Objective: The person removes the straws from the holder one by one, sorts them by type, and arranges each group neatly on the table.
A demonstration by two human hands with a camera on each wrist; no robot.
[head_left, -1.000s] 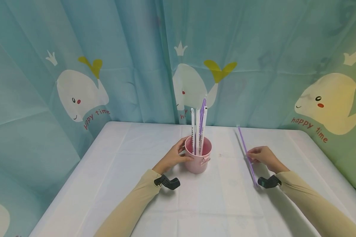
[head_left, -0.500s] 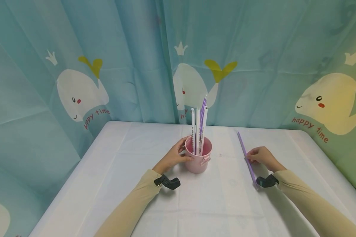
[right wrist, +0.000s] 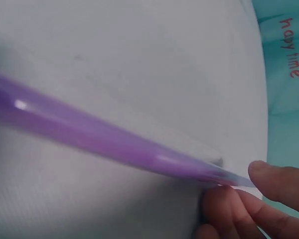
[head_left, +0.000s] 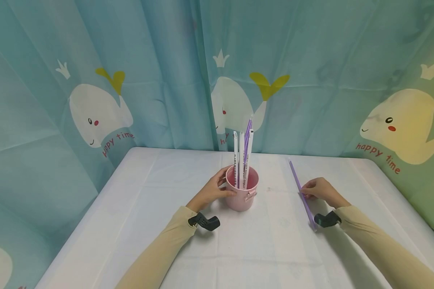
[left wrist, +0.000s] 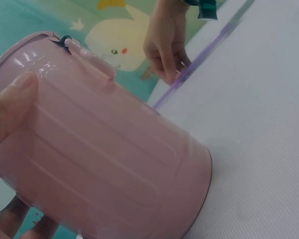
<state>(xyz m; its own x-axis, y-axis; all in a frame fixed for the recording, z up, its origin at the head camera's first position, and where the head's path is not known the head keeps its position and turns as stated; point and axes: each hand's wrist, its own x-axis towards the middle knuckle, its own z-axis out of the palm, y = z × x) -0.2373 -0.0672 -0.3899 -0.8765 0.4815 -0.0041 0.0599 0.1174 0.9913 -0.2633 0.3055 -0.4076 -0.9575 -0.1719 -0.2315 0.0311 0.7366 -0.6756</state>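
The white table [head_left: 106,228] runs from its slanting left edge to the left sleeve [head_left: 159,245], and the pink bucket [head_left: 238,202] stands near the middle, well short of the back edge where the blue curtain [head_left: 159,100] hangs; a broad strip of tabletop separates it from the purple straw [head_left: 295,175], with more between the right sleeve [head_left: 379,243] and the right edge. The left hand [head_left: 212,190] grips the bucket's left side, thumb on the near wall. Glossy and faintly ribbed, the bucket bears white-wrapped straws [head_left: 235,146] and a purple piece [head_left: 247,130], all rising past its rim. The right hand [head_left: 320,190] pinches the purple straw around mid-length between thumb and fingers; slender and shiny, it slants from far left to near right. The lower ends in the bucket are hidden, the wrapper print is too small to read, the right wrist view crops the straw's near end, and whether it touches the table I cannot tell.
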